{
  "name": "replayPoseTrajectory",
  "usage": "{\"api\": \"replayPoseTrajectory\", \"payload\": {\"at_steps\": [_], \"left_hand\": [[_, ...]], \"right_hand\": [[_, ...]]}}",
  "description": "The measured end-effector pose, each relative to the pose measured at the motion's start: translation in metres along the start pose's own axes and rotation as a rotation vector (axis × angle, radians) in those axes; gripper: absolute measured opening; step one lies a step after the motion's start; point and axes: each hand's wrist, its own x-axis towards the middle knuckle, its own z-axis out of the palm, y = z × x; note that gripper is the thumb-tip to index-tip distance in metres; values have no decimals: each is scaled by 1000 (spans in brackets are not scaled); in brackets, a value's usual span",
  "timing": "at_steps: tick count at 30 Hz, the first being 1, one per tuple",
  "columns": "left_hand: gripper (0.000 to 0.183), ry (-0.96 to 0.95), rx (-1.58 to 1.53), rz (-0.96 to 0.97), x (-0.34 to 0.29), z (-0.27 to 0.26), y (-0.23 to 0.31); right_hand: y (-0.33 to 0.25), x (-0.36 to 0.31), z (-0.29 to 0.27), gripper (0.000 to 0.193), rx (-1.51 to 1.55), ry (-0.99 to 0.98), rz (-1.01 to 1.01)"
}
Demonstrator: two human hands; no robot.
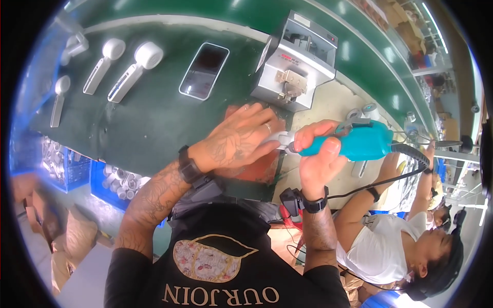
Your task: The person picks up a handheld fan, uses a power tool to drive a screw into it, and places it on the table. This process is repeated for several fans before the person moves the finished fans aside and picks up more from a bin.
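Right hand (322,163): one teal tool (367,142); left hand (239,134): one white piece (283,138).

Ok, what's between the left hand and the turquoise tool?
The head view shows a white part there, pinched by the left hand, at the tip of the turquoise tool; whether tool and part touch is unclear.

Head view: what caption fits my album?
Right hand holds a teal tool; left hand holds a white part.

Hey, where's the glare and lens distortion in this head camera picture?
Head view: glare streaks the glossy green surface beyond the table; the table's far edge bows from fisheye distortion; corners go black; the teal tool looks reasonably sharp.
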Motion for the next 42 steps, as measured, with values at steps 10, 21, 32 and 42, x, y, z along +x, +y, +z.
{"api": "replayPoseTrajectory", "payload": {"at_steps": [10, 21, 32, 42], "left_hand": [[35, 8, -7, 40, 19, 9, 5], [29, 10, -9, 147, -30, -19, 24], [36, 414, 440, -461, -131, -126, -126], [23, 289, -67, -148, 52, -12, 46]], "right_hand": [[14, -17, -17, 13, -181, 122, -27], [-58, -25, -23, 67, 227, 146, 38], [-45, -54, -30, 65, 125, 214, 99], [-60, -96, -54, 74, -8, 229, 125]]}}
